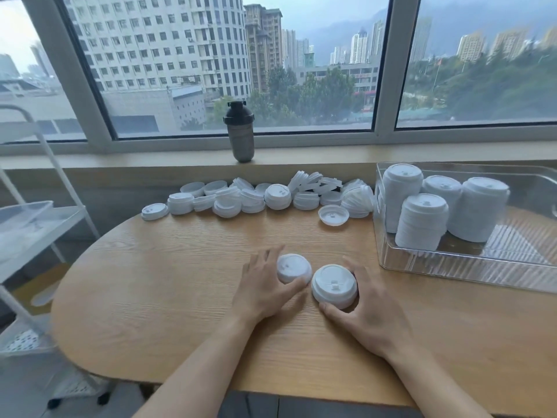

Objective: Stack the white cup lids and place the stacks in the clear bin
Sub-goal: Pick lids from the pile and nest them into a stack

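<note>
Two short stacks of white cup lids stand side by side on the wooden table [180,297]. My left hand [265,291] grips the left stack [293,267], fingers behind it and thumb in front. My right hand [367,315] grips the right stack [334,285] the same way from the right. A long heap of loose lids [259,197] lies along the table's far edge. The clear bin [452,267] at the right holds several tall lid stacks [422,221].
A dark shaker bottle [239,132] stands on the windowsill behind the heap. One lid [333,215] lies upside down near the bin's left wall. A white rolling cart [36,221] stands left of the table.
</note>
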`<state>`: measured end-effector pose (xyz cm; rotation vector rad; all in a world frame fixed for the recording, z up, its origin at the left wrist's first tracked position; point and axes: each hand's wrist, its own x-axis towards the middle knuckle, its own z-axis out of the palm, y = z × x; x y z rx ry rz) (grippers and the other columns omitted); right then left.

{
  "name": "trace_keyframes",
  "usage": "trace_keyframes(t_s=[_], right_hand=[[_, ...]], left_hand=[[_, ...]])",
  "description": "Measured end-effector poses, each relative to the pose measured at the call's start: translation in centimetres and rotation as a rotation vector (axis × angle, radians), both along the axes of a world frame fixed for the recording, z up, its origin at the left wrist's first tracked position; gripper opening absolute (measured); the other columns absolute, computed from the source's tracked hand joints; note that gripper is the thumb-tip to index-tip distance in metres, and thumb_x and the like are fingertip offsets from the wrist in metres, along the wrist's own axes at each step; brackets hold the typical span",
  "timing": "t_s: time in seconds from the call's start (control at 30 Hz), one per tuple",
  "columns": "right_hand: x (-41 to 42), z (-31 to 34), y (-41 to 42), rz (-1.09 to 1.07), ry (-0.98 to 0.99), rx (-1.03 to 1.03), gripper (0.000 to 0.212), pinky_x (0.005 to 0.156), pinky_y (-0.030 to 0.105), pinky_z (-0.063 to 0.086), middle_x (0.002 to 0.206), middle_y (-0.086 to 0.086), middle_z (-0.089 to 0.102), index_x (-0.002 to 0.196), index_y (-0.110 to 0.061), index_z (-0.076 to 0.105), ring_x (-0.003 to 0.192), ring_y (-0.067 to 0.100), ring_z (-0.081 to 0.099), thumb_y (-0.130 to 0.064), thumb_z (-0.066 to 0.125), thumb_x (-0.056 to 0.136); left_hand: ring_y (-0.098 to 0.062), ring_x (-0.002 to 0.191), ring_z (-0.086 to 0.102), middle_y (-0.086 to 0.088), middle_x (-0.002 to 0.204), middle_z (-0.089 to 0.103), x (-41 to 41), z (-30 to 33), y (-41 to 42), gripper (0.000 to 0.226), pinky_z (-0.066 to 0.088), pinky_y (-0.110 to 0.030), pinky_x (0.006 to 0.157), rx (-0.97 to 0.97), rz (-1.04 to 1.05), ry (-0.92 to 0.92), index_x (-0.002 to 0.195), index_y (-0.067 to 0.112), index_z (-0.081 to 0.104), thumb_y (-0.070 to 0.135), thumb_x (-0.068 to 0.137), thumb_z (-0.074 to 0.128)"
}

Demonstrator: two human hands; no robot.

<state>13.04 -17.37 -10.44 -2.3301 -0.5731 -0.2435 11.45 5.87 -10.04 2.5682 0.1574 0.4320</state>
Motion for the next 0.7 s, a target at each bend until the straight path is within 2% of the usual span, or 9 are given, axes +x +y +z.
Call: trace_keyframes(t_s=[0.1,0.17,0.27,0.37,0.47,0.57,0.63,0.7], right_hand=[[0.0,0.2,0.0,-0.012,0.004,-0.012,0.094,0.103,0.031,0.043,0.133,-0.015,0.053,0.148,-0.037,0.037,0.125,0.011,0.048,-0.071,0.074,0.068],[0.1,0.3,0.1,-0.016,0.008,-0.018,0.094,0.103,0.03,0.042,0.131,-0.014,0.054,0.148,-0.036,0.037,0.124,0.011,0.048,-0.069,0.075,0.068],[0.2,0.2,0.1,-0.022,0.01,-0.017,0.095,0.101,0.03,0.041,0.127,-0.014,0.055,0.147,-0.035,0.039,0.121,0.012,0.049,-0.068,0.077,0.066],[0.3,0.2,0.0,-0.025,0.039,0.025,0.095,0.102,0.033,0.043,0.123,-0.016,0.056,0.145,-0.037,0.041,0.12,0.01,0.049,-0.075,0.073,0.064],[0.3,0.3,0.0,-0.016,0.074,0.072,0.094,0.103,0.033,0.043,0.118,-0.021,0.054,0.144,-0.038,0.043,0.119,0.007,0.048,-0.079,0.065,0.063],[0.2,0.5,0.0,-0.006,0.076,0.047,0.085,0.104,0.031,0.041,0.119,-0.021,0.052,0.145,-0.035,0.044,0.122,0.009,0.048,-0.066,0.073,0.07],[0.2,0.6,0.1,-0.011,0.063,0.036,0.08,0.105,0.03,0.04,0.125,-0.019,0.053,0.145,-0.031,0.045,0.124,0.011,0.048,-0.053,0.078,0.076],[0.2,0.5,0.1,-0.012,0.055,0.035,0.078,0.105,0.03,0.039,0.129,-0.016,0.056,0.144,-0.03,0.046,0.124,0.011,0.048,-0.05,0.08,0.077]], left_hand=[[-0.013,0.143,0.033,0.008,0.155,0.043,0.0,0.5,0.7,0.088,0.024,-0.037,0.12,-0.122,-0.051,0.043,0.156,0.032,0.036,0.055,0.074,0.06],[-0.013,0.14,0.041,0.008,0.151,0.05,0.1,0.3,1.1,0.089,0.032,-0.041,0.12,-0.209,-0.056,0.054,0.154,0.032,0.041,0.049,0.069,0.061],[-0.01,0.127,0.055,0.009,0.136,0.061,0.4,-0.6,1.5,0.093,0.044,-0.039,0.112,-0.263,-0.05,0.036,0.15,0.03,0.047,0.054,0.064,0.071],[-0.01,0.119,0.051,0.012,0.121,0.056,0.3,-0.7,1.3,0.101,0.043,-0.033,0.107,-0.208,-0.042,0.004,0.149,0.027,0.047,0.064,0.063,0.083],[-0.014,0.127,0.046,0.008,0.13,0.051,0.2,-0.4,1.1,0.103,0.039,-0.038,0.113,-0.176,-0.05,0.029,0.151,0.026,0.045,0.07,0.063,0.074],[-0.015,0.134,0.046,0.007,0.143,0.053,0.4,-0.4,1.2,0.087,0.037,-0.043,0.115,-0.155,-0.066,0.056,0.15,0.026,0.048,0.06,0.073,0.073],[-0.012,0.13,0.048,0.01,0.14,0.056,0.4,-0.6,1.3,0.08,0.039,-0.042,0.114,-0.17,-0.066,0.031,0.145,0.027,0.054,0.06,0.075,0.077],[-0.011,0.126,0.05,0.012,0.13,0.057,0.4,-0.6,1.4,0.076,0.041,-0.041,0.112,-0.216,-0.063,0.007,0.139,0.028,0.059,0.062,0.074,0.081]])
